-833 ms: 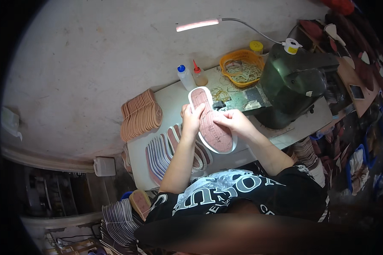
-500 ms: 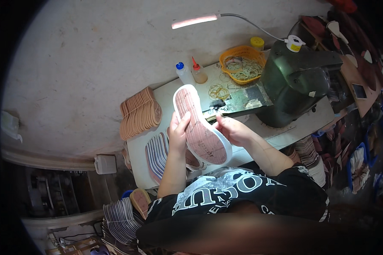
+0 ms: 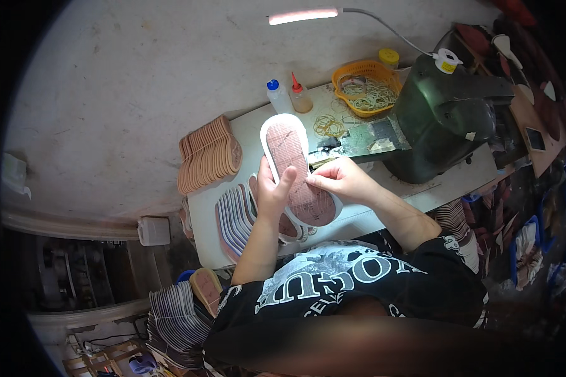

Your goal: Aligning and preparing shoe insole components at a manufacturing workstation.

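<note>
A shoe sole (image 3: 287, 147) with a reddish-brown patterned face and a white rim is held up over the table. My left hand (image 3: 275, 193) grips it by its left edge, thumb lying across the face. At the narrow middle, on the right edge, the thumb and fingertips of my right hand (image 3: 341, 178) are pinched together against it. Whatever is between those fingertips is too small to make out. Below the raised sole, a row of striped soles (image 3: 233, 217) leans on the white table (image 3: 251, 129), partly hidden by my left forearm.
A dark green machine (image 3: 437, 119) stands at the right, a lit lamp (image 3: 304, 16) above the table. An orange basket (image 3: 341, 99) of bands sits by two squeeze bottles (image 3: 279, 97). Tan soles (image 3: 209, 156) stand at the table's left; more stacked soles (image 3: 177, 323) are lower left.
The sole has turned more upright. My right hand has come from beside its right edge to pinch at its narrow middle. My left hand keeps its grip. The whole view has shifted slightly.
</note>
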